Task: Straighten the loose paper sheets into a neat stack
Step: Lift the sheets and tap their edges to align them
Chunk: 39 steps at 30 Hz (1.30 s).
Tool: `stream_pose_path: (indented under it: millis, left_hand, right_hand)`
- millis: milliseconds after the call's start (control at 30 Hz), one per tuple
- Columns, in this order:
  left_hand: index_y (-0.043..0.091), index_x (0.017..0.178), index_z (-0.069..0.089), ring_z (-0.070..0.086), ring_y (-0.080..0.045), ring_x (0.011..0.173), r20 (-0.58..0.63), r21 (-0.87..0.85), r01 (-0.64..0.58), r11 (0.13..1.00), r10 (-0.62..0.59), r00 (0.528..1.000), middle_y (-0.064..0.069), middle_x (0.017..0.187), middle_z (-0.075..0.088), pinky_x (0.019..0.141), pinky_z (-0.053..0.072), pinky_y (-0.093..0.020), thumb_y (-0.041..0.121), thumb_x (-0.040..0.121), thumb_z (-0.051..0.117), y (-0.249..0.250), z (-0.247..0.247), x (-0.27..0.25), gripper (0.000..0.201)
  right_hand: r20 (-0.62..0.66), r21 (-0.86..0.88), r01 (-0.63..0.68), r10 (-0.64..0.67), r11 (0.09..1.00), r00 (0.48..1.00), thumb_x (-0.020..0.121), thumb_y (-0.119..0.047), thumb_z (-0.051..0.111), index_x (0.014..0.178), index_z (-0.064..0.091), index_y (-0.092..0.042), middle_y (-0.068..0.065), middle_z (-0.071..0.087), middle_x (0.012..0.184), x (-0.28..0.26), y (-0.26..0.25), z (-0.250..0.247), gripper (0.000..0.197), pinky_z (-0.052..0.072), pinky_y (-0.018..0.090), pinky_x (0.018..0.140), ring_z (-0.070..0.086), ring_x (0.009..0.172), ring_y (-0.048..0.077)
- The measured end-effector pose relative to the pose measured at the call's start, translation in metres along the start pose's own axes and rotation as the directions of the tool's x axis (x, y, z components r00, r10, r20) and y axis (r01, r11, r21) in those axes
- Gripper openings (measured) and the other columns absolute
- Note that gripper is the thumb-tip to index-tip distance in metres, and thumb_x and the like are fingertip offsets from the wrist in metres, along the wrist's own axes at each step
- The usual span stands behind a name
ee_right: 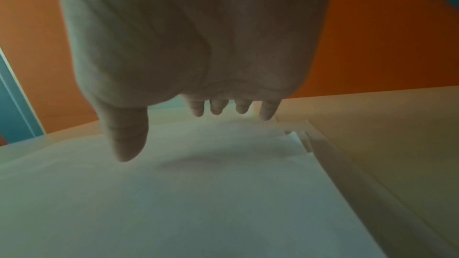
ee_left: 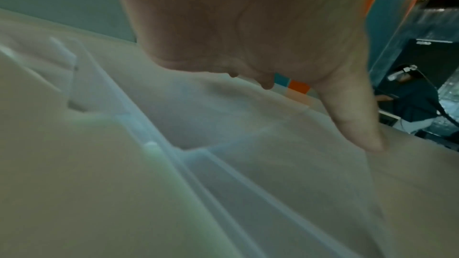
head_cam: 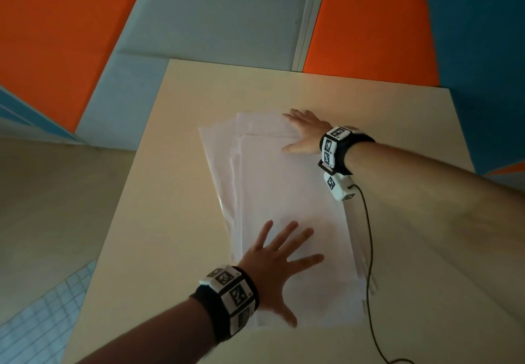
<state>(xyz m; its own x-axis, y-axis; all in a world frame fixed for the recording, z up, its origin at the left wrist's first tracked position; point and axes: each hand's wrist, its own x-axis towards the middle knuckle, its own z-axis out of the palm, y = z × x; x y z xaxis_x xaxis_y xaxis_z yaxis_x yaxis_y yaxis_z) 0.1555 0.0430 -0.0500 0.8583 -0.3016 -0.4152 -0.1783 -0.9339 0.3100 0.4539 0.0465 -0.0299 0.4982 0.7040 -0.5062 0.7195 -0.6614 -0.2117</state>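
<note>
White paper sheets (head_cam: 287,193) fanned, edges offset, on surface (head_cam: 170,193); left hand (head_cam: 272,261) and right hand (head_cam: 304,133) flat, fingers spread, pressing them.

Your left hand (head_cam: 272,261) covers the near left corner of the paper sheets (head_cam: 287,193); your right hand (head_cam: 305,136) hides part of their far right edge. In the left wrist view your palm (ee_left: 248,26) blocks 4 fingers, sheet edges blur, and a background figure (ee_left: 412,101) stays indistinct.

Beige table (head_cam: 170,193) carries fanned white paper sheets (head_cam: 284,193) and a black cable (head_cam: 369,250)
</note>
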Motion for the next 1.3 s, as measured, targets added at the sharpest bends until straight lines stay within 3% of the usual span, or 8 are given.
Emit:
stream_pose_path:
  millis: [133,333,433,533,733,933,1167,1300]
  left_hand:
    - [0.050,0.148,-0.007,-0.029,-0.026,0.145,0.024,0.026,0.014,1.000,-0.014,1.000,0.003,0.159,-0.028,0.112,-0.022,-0.059,0.070,0.063,0.066,-0.006,0.001,0.000,0.114]
    - [0.050,0.148,-0.001,-0.023,-0.026,0.148,-0.014,0.033,0.061,0.998,-0.061,0.998,0.003,0.161,-0.024,0.115,-0.011,-0.063,0.064,0.067,0.065,-0.015,-0.010,-0.001,0.105]
    - [0.050,0.147,-0.006,-0.027,-0.028,0.146,0.013,0.025,0.062,0.998,-0.062,0.998,0.003,0.158,-0.030,0.110,-0.018,-0.065,0.064,0.069,0.064,-0.006,-0.007,-0.001,0.106]
    - [0.051,0.147,0.003,-0.020,-0.029,0.149,-0.018,0.014,0.074,0.997,-0.074,0.997,0.002,0.162,-0.021,0.111,-0.012,-0.068,0.058,0.075,0.059,-0.003,-0.004,-0.002,0.092]
    - [0.047,0.147,0.012,-0.008,-0.030,0.151,-0.088,-0.007,0.159,0.987,-0.159,0.983,0.000,0.164,-0.009,0.113,0.002,-0.067,0.054,0.080,0.054,-0.016,-0.013,0.000,0.079]
    - [0.047,0.146,0.013,-0.009,-0.031,0.150,-0.091,-0.021,0.167,0.986,-0.168,0.982,-0.003,0.164,-0.009,0.112,-0.002,-0.068,0.050,0.081,0.056,-0.012,-0.014,0.000,0.078]
    - [0.046,0.143,0.025,0.005,-0.034,0.150,-0.138,-0.016,0.181,0.983,-0.182,0.974,-0.003,0.164,0.006,0.111,0.010,-0.068,0.046,0.083,0.055,-0.021,-0.013,0.003,0.067]
    - [0.046,0.144,0.024,0.002,-0.024,0.151,-0.141,-0.079,0.174,0.982,-0.184,0.973,0.002,0.164,0.002,0.115,0.006,-0.060,0.054,0.083,0.047,-0.022,-0.020,0.000,0.065]
  right_hand:
    - [-0.001,-0.053,0.010,-0.010,0.999,1.000,0.078,-0.064,0.059,0.153,0.006,-0.036,-0.009,-0.004,0.164,-0.003,0.001,0.010,0.096,0.014,0.054,0.116,-0.004,0.151,0.023]
    - [-0.172,-0.129,0.059,-0.081,0.990,0.982,0.075,-0.062,0.055,0.141,0.035,-0.039,-0.010,0.031,0.150,-0.010,-0.004,0.011,0.072,0.020,0.047,0.103,0.024,0.139,0.020]
    - [-0.139,-0.100,0.032,-0.046,0.994,0.989,0.073,-0.066,0.054,0.146,0.023,-0.041,-0.008,0.011,0.161,-0.004,-0.004,0.013,0.083,0.010,0.052,0.111,0.006,0.149,0.019]
    - [-0.068,-0.085,-0.009,0.003,0.996,0.998,0.072,-0.069,0.051,0.149,0.011,-0.044,-0.012,0.001,0.163,-0.001,-0.006,0.015,0.090,0.009,0.054,0.111,0.001,0.150,0.021]
    - [-0.177,-0.201,0.019,-0.055,0.979,0.983,0.074,-0.069,0.048,0.140,0.036,-0.035,-0.007,0.038,0.144,-0.004,-0.014,0.008,0.075,0.023,0.045,0.095,0.036,0.129,0.022]
    - [-0.081,-0.105,0.052,-0.061,0.993,0.995,0.079,-0.066,0.048,0.152,0.015,-0.034,-0.015,0.006,0.163,0.012,-0.027,0.003,0.085,0.018,0.052,0.107,0.011,0.148,0.021]
    - [-0.175,-0.192,0.045,-0.080,0.980,0.981,0.077,-0.068,0.045,0.146,0.027,-0.038,-0.010,0.038,0.152,0.005,-0.029,-0.001,0.077,0.023,0.045,0.096,0.031,0.135,0.022]
    - [-0.202,-0.172,0.026,-0.062,0.985,0.978,0.073,-0.064,0.051,0.147,0.016,-0.044,-0.011,0.018,0.159,-0.005,-0.013,-0.002,0.084,0.018,0.050,0.104,0.013,0.145,0.027]
